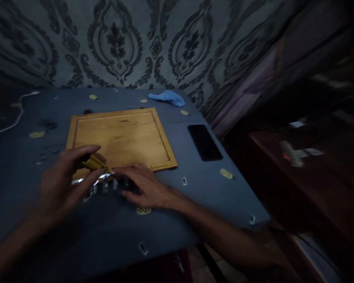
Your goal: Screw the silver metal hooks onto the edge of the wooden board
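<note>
A: Where's your camera?
B: On your head, by the near edge of the tabletop, facing forward and down.
A: How near?
B: Close. You get its near-right corner, far edge, and the patterned wall behind.

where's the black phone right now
In the head view, the black phone lies on the blue-grey table near its right edge, to the right of the wooden board and nearer the camera than the blue cloth.
</note>
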### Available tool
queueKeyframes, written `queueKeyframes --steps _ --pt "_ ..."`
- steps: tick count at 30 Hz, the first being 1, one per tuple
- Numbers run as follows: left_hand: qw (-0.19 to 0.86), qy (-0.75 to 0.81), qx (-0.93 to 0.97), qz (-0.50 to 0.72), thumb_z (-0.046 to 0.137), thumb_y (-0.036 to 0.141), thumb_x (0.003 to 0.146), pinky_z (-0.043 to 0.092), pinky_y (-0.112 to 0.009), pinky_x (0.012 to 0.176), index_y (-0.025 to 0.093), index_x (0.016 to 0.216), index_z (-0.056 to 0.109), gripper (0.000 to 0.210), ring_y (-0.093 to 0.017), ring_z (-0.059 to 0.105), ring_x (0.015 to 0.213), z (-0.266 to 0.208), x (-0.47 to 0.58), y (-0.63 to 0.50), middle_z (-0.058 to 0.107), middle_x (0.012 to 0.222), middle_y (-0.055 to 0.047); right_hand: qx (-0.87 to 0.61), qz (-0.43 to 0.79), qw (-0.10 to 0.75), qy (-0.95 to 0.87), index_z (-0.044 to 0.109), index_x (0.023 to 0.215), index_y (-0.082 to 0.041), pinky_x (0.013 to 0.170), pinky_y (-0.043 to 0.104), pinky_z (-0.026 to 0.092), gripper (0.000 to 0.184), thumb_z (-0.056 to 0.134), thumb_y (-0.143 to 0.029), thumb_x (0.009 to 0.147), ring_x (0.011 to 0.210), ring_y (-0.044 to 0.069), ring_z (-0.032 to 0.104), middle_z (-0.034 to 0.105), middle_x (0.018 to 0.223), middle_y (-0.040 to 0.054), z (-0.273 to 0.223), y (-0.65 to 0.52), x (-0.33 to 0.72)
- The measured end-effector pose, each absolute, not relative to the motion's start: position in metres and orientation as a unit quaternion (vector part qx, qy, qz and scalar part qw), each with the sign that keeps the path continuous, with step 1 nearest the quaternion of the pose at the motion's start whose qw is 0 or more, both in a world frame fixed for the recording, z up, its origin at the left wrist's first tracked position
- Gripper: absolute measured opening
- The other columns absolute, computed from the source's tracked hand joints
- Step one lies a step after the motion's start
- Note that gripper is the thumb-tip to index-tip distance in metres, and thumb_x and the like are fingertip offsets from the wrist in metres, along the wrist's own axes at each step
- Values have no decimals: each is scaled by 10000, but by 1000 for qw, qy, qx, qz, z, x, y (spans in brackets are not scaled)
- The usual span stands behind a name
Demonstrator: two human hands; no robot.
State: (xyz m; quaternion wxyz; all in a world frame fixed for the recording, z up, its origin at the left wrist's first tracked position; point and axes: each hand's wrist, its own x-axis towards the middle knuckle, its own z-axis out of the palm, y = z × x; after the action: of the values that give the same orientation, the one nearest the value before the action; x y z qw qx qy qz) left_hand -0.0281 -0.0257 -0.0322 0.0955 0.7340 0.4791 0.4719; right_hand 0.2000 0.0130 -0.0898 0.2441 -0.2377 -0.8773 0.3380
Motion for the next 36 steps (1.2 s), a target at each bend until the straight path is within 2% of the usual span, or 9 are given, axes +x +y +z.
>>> queueKeyframes --steps 4,8,12,16,20,30,36 --pt "105 477 761 428 722 256 920 652 -335 811 281 1348 588 450 -184 751 912 -30 -28 -24 727 1085 -53 -215 345 280 -870 492 1455 -169 1067 496 486 548 643 -248 934 1233 280 564 659 1343 144 -94 14 200" --pt "120 473 769 413 720 210 921 650 -310 803 274 1365 560 476 -169 736 926 -29 -28 -23 696 1192 -72 -226 351 273 -866 483 1463 -221 1050 524 496 552 632 -249 932 1232 291 565 655 1329 123 -93 14 199" --pt "153 467 743 454 715 203 924 656 -350 813 316 1361 546 482 -185 718 947 -21 -26 -25 655 1123 -44 -237 350 267 -866 483 1467 -233 1048 529 502 550 632 -257 938 1234 293 574 655 1338 113 -91 13 199" --pt "154 470 712 498 748 182 894 670 -376 825 376 1330 550 517 -189 708 978 -15 -27 -26 591 1191 -31 -238 351 275 -863 482 1469 -231 1054 529 502 543 619 -241 943 1251 291 572 656 1336 115 -91 12 199" --pt "128 471 744 457 736 216 911 667 -389 817 352 1372 507 533 -199 720 959 -20 -30 -25 633 1141 -31 -236 364 277 -858 472 1481 -277 1048 557 498 563 614 -243 937 1255 304 569 651 1344 108 -91 13 199" --pt "134 464 765 426 709 177 921 630 -376 852 339 1403 498 551 -194 713 987 -29 -31 -26 668 1175 -37 -241 368 267 -858 480 1461 -231 1037 551 506 528 600 -250 948 1225 298 576 663 1306 117 -89 13 199" --pt "137 466 773 408 697 168 931 638 -332 829 306 1413 490 543 -170 715 937 -27 -31 -26 683 1127 -46 -241 364 272 -857 471 1484 -276 1015 565 516 568 609 -220 936 1212 304 583 667 1301 107 -89 13 199"
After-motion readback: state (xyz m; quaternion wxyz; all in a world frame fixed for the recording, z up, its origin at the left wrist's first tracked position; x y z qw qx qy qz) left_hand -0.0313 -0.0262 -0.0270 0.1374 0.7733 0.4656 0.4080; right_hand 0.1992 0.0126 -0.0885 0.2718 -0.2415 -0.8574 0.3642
